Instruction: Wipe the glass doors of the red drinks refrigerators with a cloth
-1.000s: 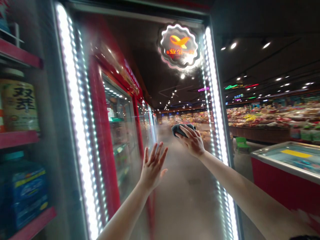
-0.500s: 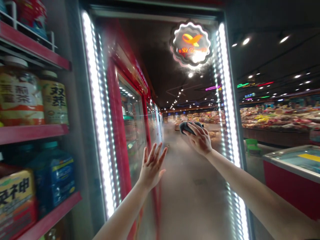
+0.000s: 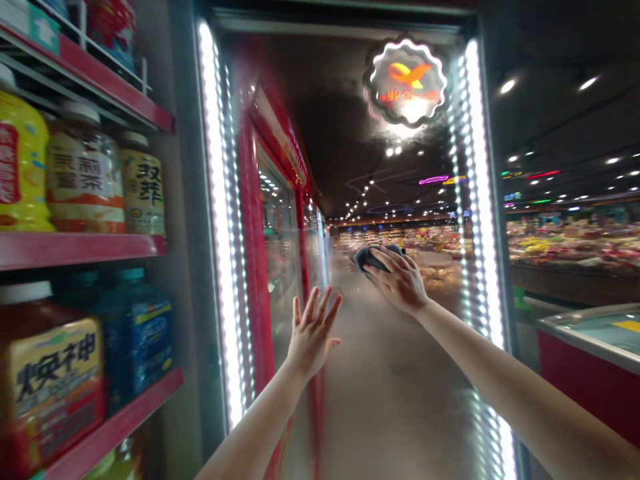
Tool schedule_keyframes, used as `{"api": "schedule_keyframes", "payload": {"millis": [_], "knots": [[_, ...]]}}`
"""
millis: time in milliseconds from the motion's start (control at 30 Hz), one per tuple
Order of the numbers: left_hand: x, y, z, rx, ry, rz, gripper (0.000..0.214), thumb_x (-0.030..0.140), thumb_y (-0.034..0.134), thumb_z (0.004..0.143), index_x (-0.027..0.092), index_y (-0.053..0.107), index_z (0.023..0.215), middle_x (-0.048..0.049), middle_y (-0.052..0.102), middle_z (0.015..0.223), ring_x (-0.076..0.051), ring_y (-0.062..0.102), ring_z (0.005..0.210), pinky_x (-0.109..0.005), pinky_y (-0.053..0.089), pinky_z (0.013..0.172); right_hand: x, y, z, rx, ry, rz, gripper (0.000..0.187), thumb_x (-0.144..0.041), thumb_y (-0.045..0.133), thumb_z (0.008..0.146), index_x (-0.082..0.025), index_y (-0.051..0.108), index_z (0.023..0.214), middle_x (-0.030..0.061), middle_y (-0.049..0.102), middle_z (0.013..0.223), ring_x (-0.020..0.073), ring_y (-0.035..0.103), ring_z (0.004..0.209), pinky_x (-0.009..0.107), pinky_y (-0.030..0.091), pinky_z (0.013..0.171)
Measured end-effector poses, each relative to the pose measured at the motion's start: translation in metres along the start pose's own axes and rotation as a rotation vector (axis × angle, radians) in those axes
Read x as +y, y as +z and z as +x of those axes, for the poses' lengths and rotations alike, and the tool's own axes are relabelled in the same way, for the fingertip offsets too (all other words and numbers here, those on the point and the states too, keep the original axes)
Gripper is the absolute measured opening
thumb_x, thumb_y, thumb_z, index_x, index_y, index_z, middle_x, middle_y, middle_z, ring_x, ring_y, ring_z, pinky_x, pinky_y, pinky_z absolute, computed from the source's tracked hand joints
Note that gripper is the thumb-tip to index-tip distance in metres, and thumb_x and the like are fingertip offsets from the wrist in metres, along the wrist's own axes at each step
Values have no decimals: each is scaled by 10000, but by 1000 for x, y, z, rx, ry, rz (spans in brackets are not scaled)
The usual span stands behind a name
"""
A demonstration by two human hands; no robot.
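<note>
A glass door (image 3: 400,373) stands in front of me, with bright LED strips along both sides. My left hand (image 3: 313,337) has its fingers spread at the glass, low and left of centre, holding nothing. Higher and to the right, my right hand (image 3: 397,280) presses a dark grey cloth (image 3: 373,257) to the pane, its fingers bent over the cloth. Part of the cloth is hidden under the fingers. A glowing scalloped sign (image 3: 406,83) sits near the top right of the glass.
Shelves with red edges (image 3: 85,250) hold bottled drinks (image 3: 85,173) on my left. Red-framed coolers (image 3: 257,267) show in or through the glass. A red chest freezer (image 3: 585,373) stands at right, with a green stool (image 3: 523,300) beside it and produce displays (image 3: 565,243) beyond.
The view has swung slightly left, so the shelves and door frame sit further right. Relative to the door, my right hand and the cloth have shifted left. My left hand remains spread.
</note>
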State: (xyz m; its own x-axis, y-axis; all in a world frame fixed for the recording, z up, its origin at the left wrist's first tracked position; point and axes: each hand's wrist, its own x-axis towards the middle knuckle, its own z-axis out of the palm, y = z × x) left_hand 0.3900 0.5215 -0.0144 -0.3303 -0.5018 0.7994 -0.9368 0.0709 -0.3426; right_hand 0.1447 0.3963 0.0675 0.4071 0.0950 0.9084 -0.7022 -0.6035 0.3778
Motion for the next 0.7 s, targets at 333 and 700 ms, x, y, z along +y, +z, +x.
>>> {"api": "schedule_keyframes", "payload": {"millis": [333, 700], "knots": [[0, 5, -1, 4, -16, -1, 1205, 448, 888, 703, 301, 142, 1637, -87, 279, 1668, -338, 158, 1574, -687, 143, 1244, -59, 14, 53, -49, -16, 20, 471, -261, 507, 1015, -398, 547, 1464, -2, 473, 1597, 254, 419, 1461, 469, 355, 1126], [2, 18, 1, -5, -48, 12, 1210, 452, 900, 691, 333, 151, 1633, -66, 262, 1676, -321, 180, 1576, -673, 143, 1256, -79, 36, 95, 35, 103, 65, 505, -224, 486, 1011, -409, 529, 1479, 12, 480, 1591, 282, 433, 1455, 510, 415, 1097]]}}
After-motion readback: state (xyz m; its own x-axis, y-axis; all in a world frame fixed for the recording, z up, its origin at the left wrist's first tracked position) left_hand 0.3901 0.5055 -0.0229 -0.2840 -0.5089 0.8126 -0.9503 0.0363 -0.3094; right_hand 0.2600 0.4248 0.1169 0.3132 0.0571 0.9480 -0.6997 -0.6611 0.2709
